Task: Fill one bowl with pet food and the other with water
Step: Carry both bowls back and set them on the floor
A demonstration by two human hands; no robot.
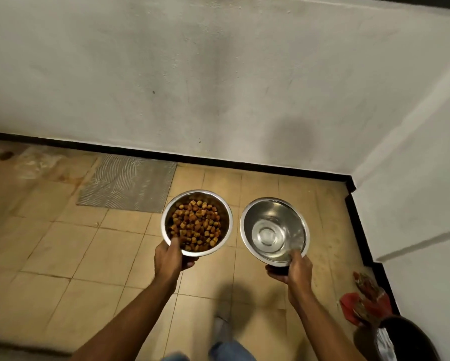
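Two steel bowls are held above a tiled floor. The left bowl (166, 220) is filled with brown pet food kibble (196, 225). My left hand (170, 256) grips its near rim, thumb inside and fingers underneath. The right bowl (247, 220) holds clear water (269, 237) at its bottom. My right hand (295, 267) grips that bowl's near rim the same way, thumb over the edge. Both bowls sit side by side, roughly level, a small gap between them.
A grey ribbed mat (130, 183) lies on the floor near the white wall (218, 74). A wall corner juts in at the right. Red cloth (361, 300) and a dark bin (411, 340) sit at bottom right. My legs show below.
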